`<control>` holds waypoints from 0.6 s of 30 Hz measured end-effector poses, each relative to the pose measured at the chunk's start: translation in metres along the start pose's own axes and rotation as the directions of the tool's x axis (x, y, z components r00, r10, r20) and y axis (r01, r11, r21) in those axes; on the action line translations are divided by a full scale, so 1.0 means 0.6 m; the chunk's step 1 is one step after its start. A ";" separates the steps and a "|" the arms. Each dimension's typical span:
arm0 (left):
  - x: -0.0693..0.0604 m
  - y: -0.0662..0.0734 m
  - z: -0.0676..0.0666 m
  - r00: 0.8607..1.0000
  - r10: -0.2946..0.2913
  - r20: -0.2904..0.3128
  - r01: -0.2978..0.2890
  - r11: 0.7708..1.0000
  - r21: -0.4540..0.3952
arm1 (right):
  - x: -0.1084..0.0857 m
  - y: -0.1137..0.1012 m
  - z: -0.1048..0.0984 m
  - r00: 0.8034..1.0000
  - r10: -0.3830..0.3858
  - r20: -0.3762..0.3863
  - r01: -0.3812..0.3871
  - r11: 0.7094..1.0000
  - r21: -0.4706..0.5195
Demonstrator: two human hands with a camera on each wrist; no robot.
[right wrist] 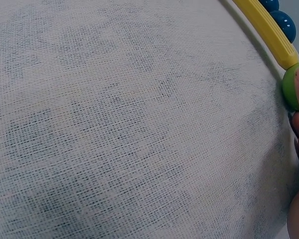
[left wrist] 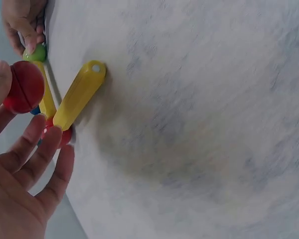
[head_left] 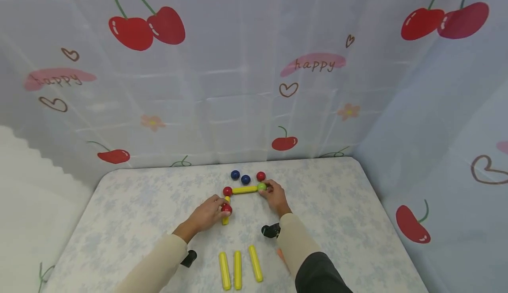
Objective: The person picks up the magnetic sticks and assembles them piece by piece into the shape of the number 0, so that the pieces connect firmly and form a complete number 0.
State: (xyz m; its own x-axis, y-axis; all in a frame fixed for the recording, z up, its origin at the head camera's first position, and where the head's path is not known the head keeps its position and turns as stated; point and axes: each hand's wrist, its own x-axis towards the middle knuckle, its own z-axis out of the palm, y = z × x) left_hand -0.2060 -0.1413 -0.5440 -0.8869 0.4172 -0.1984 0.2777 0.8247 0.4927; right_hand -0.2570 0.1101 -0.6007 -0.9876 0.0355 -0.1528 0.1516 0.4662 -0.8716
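While the left hand (head_left: pixel 207 214) is pinching a red ball (head_left: pixel 226 210), the right hand (head_left: pixel 276 197) is gripping a green ball (head_left: pixel 262 186). Between the hands, a yellow rod (head_left: pixel 244 189) is linking the green ball to a corner ball (head_left: pixel 227 191), from which a second rod (head_left: pixel 225 221) is extending beside the left fingers. Just beyond the right hand, a spare red ball (head_left: pixel 260 176) is resting on the table (head_left: pixel 337 222).
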 end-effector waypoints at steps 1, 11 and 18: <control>-0.003 -0.003 0.003 1.000 -0.006 0.009 0.006 0.999 -0.039 | 0.000 -0.002 0.000 1.000 0.002 -0.001 -0.002 1.000 0.002; -0.035 -0.012 0.034 0.997 0.005 0.080 0.007 0.990 -0.142 | -0.006 -0.006 -0.002 1.000 -0.006 -0.001 0.006 1.000 0.002; -0.045 -0.009 0.048 0.997 0.011 0.081 0.002 0.988 -0.151 | -0.007 -0.009 -0.002 1.000 0.002 -0.004 -0.002 1.000 0.015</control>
State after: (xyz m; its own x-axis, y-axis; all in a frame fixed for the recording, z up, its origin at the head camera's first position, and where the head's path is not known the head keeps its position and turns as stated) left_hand -0.1728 -0.1459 -0.5656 -0.8512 0.4554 -0.2610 0.2171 0.7582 0.6149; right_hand -0.2537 0.1086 -0.5949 -0.9875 0.0398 -0.1527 0.1540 0.4530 -0.8781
